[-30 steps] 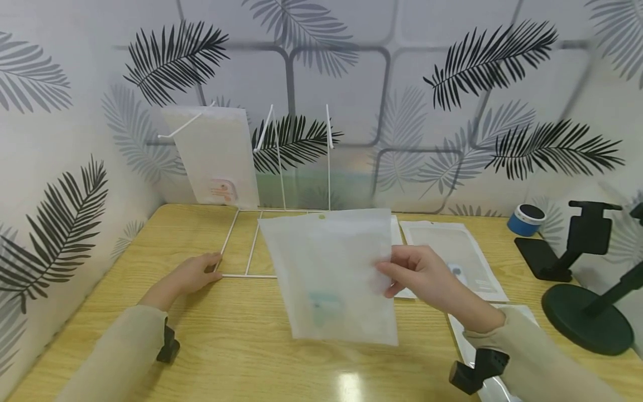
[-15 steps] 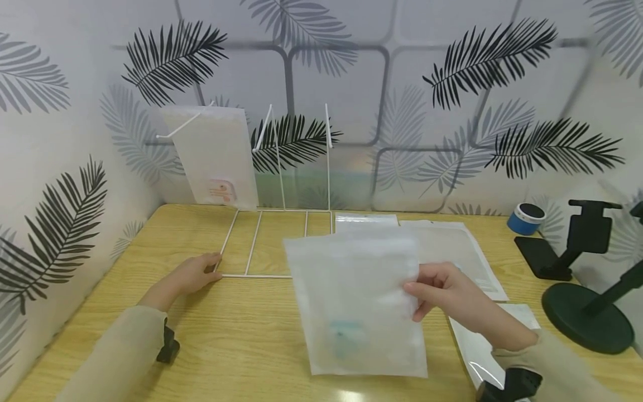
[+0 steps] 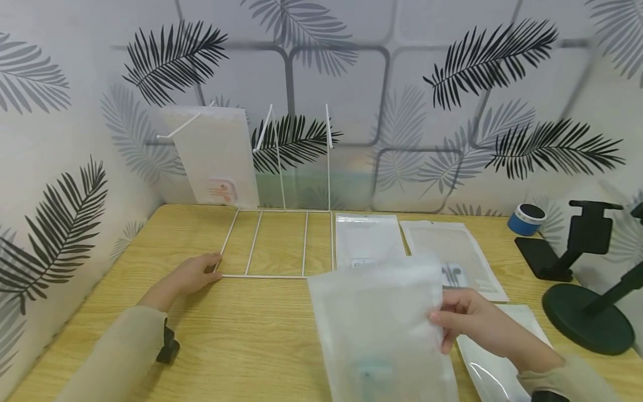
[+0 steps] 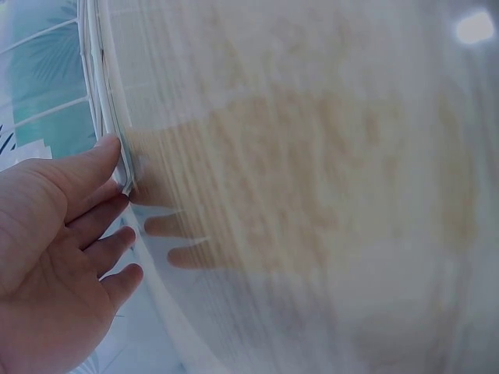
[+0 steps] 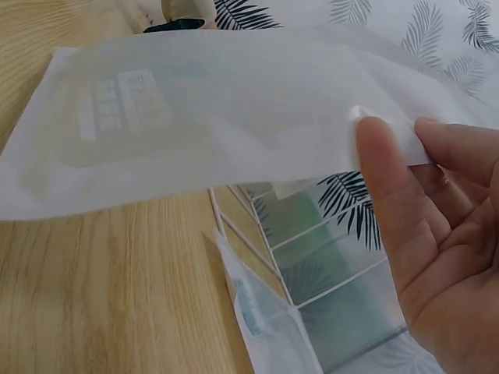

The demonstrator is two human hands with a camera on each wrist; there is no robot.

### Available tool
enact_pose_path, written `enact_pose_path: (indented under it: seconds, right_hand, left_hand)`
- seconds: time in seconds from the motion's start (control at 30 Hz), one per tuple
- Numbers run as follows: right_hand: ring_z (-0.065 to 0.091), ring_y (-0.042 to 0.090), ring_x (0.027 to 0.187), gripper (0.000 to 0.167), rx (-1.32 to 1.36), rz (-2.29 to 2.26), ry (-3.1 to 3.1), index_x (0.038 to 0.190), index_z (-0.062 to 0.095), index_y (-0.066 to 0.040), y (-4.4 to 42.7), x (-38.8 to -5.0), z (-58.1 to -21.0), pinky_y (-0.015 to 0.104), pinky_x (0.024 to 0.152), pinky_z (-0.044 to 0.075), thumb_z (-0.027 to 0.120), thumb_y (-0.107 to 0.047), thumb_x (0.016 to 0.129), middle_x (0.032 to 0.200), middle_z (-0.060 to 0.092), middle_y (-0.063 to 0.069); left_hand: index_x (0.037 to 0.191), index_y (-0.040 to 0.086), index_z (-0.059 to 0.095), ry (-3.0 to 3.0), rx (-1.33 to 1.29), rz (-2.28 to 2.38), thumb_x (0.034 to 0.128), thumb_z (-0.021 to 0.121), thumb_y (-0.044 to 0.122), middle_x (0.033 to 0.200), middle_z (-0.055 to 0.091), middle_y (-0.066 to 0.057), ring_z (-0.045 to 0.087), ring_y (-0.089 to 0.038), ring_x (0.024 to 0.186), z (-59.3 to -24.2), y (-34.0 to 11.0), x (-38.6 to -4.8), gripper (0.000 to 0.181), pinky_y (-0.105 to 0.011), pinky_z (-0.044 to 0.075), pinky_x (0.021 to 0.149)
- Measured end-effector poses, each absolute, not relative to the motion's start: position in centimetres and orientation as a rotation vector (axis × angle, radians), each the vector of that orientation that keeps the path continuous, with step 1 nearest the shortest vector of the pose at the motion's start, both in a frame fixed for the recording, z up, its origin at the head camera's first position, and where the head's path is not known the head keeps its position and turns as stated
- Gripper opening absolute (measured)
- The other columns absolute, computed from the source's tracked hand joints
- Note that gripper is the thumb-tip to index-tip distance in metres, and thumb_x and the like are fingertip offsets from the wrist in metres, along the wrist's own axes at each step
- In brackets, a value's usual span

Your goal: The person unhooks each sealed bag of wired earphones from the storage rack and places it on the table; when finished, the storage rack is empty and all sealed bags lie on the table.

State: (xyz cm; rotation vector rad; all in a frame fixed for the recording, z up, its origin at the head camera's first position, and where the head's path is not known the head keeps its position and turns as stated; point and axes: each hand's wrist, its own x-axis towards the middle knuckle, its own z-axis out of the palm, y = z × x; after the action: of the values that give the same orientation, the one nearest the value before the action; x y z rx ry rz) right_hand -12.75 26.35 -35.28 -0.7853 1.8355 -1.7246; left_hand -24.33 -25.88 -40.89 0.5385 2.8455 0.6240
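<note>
At the front left corner of a white wire display rack point(image 3: 271, 277), my left hand point(image 3: 186, 277) pinches the frame between thumb and index finger; the left wrist view has this grip close up. My right hand point(image 3: 477, 326) pinches the right edge of a translucent white pouch point(image 3: 377, 318) between thumb and fingers. Through the film a blurred teal shape shows low down. The pouch hangs tilted above the table's right half, its bottom cut off by the head view. On the rack's left hook hangs a whitish pouch point(image 3: 213, 151) with a small pinkish earphone picture.
Right of the rack lie one pouch point(image 3: 369, 237), a second pouch point(image 3: 457, 240) with an earphone picture, and a nearer glossy pouch point(image 3: 494, 354). A blue speaker point(image 3: 526, 219), a black phone stand point(image 3: 589, 231) and a dark green round base point(image 3: 588, 319) stand at the right.
My right hand has moved right and toward me with the pouch, uncovering the rack's base and the pouches behind it. The left hand has stayed on the rack's corner.
</note>
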Motion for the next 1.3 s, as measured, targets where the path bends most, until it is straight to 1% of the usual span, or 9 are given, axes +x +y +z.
enact_pose_path:
  seconds: [0.17, 0.27, 0.4, 0.53, 0.73, 0.87, 1.07, 1.13, 1.3]
  right_hand:
    - [0.065, 0.014, 0.065, 0.027, -0.764, -1.717, 1.789, 0.098, 0.065, -0.007, 27.2, -12.4, -36.1, 0.035, 0.062, 0.056, 0.040, 0.003, 0.096, 0.084, 0.067, 0.004]
    - [0.065, 0.015, 0.067, 0.027, -0.738, -1.699, 1.784, 0.104, 0.064, -0.005, 27.6, -12.4, -36.4, 0.035, 0.063, 0.056, 0.040, 0.002, 0.097, 0.087, 0.067, 0.007]
    - [0.064, 0.017, 0.070, 0.026, -0.664, -1.656, 1.822, 0.110, 0.063, -0.008, 28.1, -12.4, -36.6, 0.037, 0.064, 0.056, 0.041, -0.002, 0.098, 0.093, 0.067, 0.010]
    - [0.064, 0.018, 0.070, 0.024, -0.587, -1.631, 1.868, 0.108, 0.063, -0.008, 28.4, -12.5, -37.0, 0.039, 0.063, 0.055, 0.042, -0.007, 0.098, 0.096, 0.066, 0.009]
    - [0.064, 0.020, 0.073, 0.026, -0.492, -1.566, 1.937, 0.112, 0.059, 0.001, 29.0, -12.9, -37.3, 0.040, 0.060, 0.055, 0.042, -0.014, 0.099, 0.093, 0.065, 0.013]
    - [0.063, 0.020, 0.068, 0.030, -0.377, -1.458, 2.019, 0.104, 0.060, 0.003, 29.2, -13.1, -37.4, 0.037, 0.057, 0.055, 0.047, -0.022, 0.098, 0.082, 0.065, 0.012]
    - [0.060, 0.015, 0.057, 0.031, -0.256, -1.286, 2.123, 0.081, 0.062, -0.002, 29.4, -13.0, -37.9, 0.029, 0.052, 0.054, 0.057, -0.030, 0.092, 0.065, 0.062, 0.005]
    - [0.060, 0.014, 0.056, 0.032, -0.252, -1.243, 2.138, 0.076, 0.061, -0.002, 29.5, -13.0, -38.1, 0.028, 0.051, 0.053, 0.058, -0.030, 0.091, 0.063, 0.062, 0.005]
    - [0.054, 0.008, 0.048, 0.038, -0.269, -1.159, 2.146, 0.071, 0.060, 0.003, 29.8, -13.0, -38.6, 0.021, 0.045, 0.047, 0.059, -0.030, 0.090, 0.058, 0.060, 0.003]
  left_hand:
    - [0.132, -0.015, 0.037, 2.852, 0.543, 0.619, 0.0925, 0.056, 0.015, 0.135, 0.035, -0.033, 0.032, -0.048, 0.123, -41.0, -26.0, -24.4, 0.053, -0.056, 0.027, 0.100]
    - [0.132, -0.015, 0.037, 2.851, 0.544, 0.615, 0.0925, 0.056, 0.015, 0.135, 0.035, -0.033, 0.032, -0.048, 0.123, -41.1, -26.0, -24.4, 0.053, -0.056, 0.027, 0.100]
    - [0.132, -0.015, 0.037, 2.845, 0.540, 0.616, 0.0926, 0.056, 0.016, 0.135, 0.034, -0.033, 0.031, -0.048, 0.123, -41.1, -26.0, -24.3, 0.053, -0.056, 0.027, 0.101]
    - [0.132, -0.014, 0.037, 2.837, 0.534, 0.627, 0.0929, 0.056, 0.016, 0.135, 0.034, -0.033, 0.031, -0.048, 0.124, -41.0, -25.9, -24.2, 0.054, -0.056, 0.027, 0.101]
    - [0.133, -0.014, 0.036, 2.838, 0.528, 0.627, 0.0930, 0.055, 0.016, 0.136, 0.034, -0.033, 0.031, -0.048, 0.123, -41.0, -26.0, -24.2, 0.054, -0.056, 0.027, 0.100]
    - [0.131, -0.015, 0.038, 2.855, 0.544, 0.610, 0.0924, 0.056, 0.015, 0.134, 0.036, -0.034, 0.033, -0.049, 0.122, -41.1, -26.0, -24.4, 0.052, -0.056, 0.028, 0.100]
    - [0.132, -0.015, 0.037, 2.854, 0.551, 0.609, 0.0924, 0.056, 0.014, 0.134, 0.036, -0.034, 0.032, -0.049, 0.122, -41.2, -26.1, -24.6, 0.052, -0.056, 0.028, 0.100]
    - [0.132, -0.015, 0.037, 2.850, 0.551, 0.609, 0.0926, 0.056, 0.014, 0.134, 0.035, -0.033, 0.032, -0.049, 0.123, -41.2, -26.1, -24.6, 0.053, -0.056, 0.027, 0.100]
    - [0.133, -0.014, 0.037, 2.845, 0.547, 0.611, 0.0928, 0.056, 0.016, 0.135, 0.034, -0.033, 0.032, -0.048, 0.123, -41.2, -26.1, -24.7, 0.053, -0.056, 0.027, 0.100]
